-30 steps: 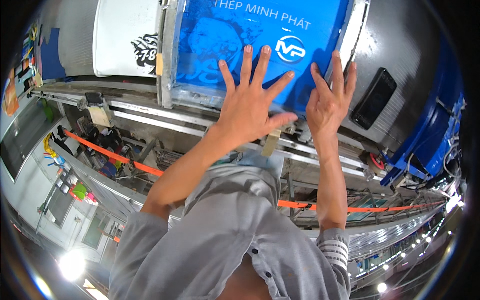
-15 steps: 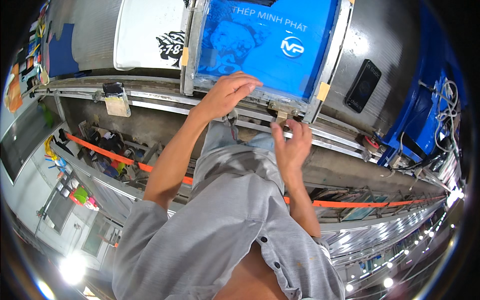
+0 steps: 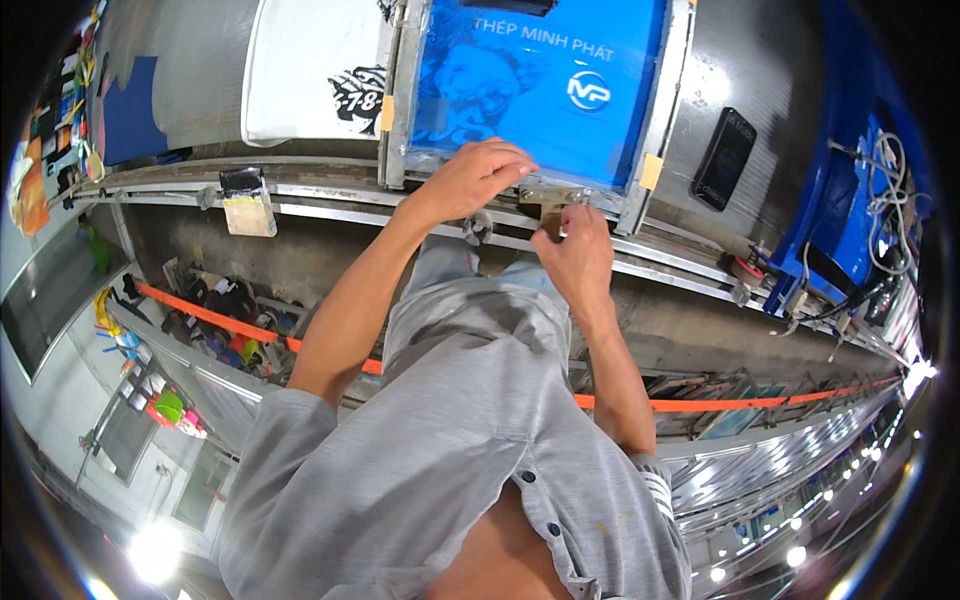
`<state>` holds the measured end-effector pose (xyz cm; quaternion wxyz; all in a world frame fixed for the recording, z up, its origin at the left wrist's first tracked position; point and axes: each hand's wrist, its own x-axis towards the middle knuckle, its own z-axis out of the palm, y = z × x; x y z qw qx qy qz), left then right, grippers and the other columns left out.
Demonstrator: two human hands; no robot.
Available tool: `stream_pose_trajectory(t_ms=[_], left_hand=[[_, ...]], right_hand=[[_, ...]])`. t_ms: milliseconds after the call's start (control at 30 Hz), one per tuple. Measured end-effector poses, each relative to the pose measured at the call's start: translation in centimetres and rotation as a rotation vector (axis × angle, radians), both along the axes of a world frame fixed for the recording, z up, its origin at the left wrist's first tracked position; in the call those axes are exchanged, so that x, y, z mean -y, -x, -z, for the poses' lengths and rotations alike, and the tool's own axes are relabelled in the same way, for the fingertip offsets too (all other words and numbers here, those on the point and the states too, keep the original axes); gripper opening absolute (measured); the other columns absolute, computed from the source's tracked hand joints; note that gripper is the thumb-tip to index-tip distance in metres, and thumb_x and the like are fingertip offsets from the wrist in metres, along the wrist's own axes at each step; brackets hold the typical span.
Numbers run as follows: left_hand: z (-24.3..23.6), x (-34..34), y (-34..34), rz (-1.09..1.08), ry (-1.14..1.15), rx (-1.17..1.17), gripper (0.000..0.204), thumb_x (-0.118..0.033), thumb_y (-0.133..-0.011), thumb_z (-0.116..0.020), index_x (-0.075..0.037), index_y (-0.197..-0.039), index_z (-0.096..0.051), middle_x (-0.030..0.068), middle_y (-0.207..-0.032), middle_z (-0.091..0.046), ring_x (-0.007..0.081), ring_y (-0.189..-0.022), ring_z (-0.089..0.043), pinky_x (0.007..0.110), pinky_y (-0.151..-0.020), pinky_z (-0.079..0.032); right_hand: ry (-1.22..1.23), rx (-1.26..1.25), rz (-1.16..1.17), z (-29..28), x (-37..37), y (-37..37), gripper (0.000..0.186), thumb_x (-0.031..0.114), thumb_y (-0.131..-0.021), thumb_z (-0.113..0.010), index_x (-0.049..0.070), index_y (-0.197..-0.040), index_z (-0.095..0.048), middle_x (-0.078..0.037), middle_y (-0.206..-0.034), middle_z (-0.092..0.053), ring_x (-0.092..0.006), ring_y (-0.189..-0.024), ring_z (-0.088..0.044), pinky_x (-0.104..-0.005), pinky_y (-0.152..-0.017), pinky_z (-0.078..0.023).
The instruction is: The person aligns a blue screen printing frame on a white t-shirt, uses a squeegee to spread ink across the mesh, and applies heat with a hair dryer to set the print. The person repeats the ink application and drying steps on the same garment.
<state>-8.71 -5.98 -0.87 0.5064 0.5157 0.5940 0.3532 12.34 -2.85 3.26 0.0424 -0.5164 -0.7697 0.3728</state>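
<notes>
A printing screen in a metal frame (image 3: 398,120), with blue mesh (image 3: 540,110), lies in front of me. My left hand (image 3: 475,180) rests over the frame's near edge. Its fingers are stretched out together toward the right, with nothing seen in them. Midway along that edge sits a metal bracket (image 3: 545,197) on the rail. My right hand (image 3: 582,245) has its fingers curled at the bracket's right side, gripping it; the fingertips are partly hidden. Bits of yellowish tape (image 3: 651,172) stick to the frame's sides.
White printed fabric (image 3: 310,75) lies left of the screen and a black phone (image 3: 724,158) right of it. Metal rails (image 3: 320,205) run along the table's near side, carrying a pale block (image 3: 248,205). Farther right stands a blue machine part (image 3: 840,210) with a coiled cable (image 3: 890,200).
My right hand has moved up to the bracket, and its spread fingers have curled onto it. My left hand stays at the frame's near edge. The whole view has shifted slightly.
</notes>
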Motion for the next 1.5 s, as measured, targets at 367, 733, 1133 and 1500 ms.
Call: stream_pose_trajectory(t_ms=[367,733,1133,1500], left_hand=[[0.1,-1.1,0.0,0.074,-0.018,0.048,0.025,-0.013,-0.100,-0.054,0.003,-0.109,-0.070,0.0138,-0.104,-0.069,0.0280,-0.100,-0.063,0.036,-0.087,-0.048],[-1.2,-2.1,1.8,0.072,0.052,0.002,0.022,-0.014,-0.096,-0.061,0.000,-0.109,-0.071,0.0097,-0.109,-0.069,0.0242,-0.105,-0.061,0.035,-0.092,-0.048],[-1.3,-1.9,1.4,0.068,-0.046,-0.066,0.022,-0.011,-0.089,-0.067,-0.002,-0.108,-0.072,0.0102,-0.109,-0.069,0.0295,-0.105,-0.060,0.039,-0.092,-0.048],[-1.1,0.7,1.3,0.158,-0.289,-0.440,0.047,-0.004,-0.075,-0.070,-0.003,-0.122,-0.065,0.0115,-0.115,-0.058,0.0303,-0.110,-0.052,0.042,-0.094,-0.042]], right_hand=[[-0.181,0.180,0.057,-0.3,-0.1,1.0,0.032,0.021,-0.069,-0.078,0.000,-0.089,-0.064,-0.019,-0.089,-0.064,-0.0378,-0.089,-0.063,-0.0468,-0.080,-0.052],[-0.036,0.083,0.264,0.8,3.2,3.1,0.033,0.033,-0.086,-0.073,0.004,-0.090,-0.058,-0.016,-0.076,-0.068,-0.0394,-0.066,-0.067,-0.0504,-0.060,-0.051],[-0.012,0.247,0.300,0.0,2.0,2.6,0.032,0.037,-0.087,-0.070,0.006,-0.086,-0.059,-0.015,-0.068,-0.068,-0.0393,-0.064,-0.068,-0.0488,-0.060,-0.053],[-0.103,0.118,0.311,1.1,3.9,2.9,0.034,0.035,-0.084,-0.069,0.003,-0.079,-0.058,-0.017,-0.065,-0.066,-0.0401,-0.060,-0.065,-0.0485,-0.059,-0.052]])
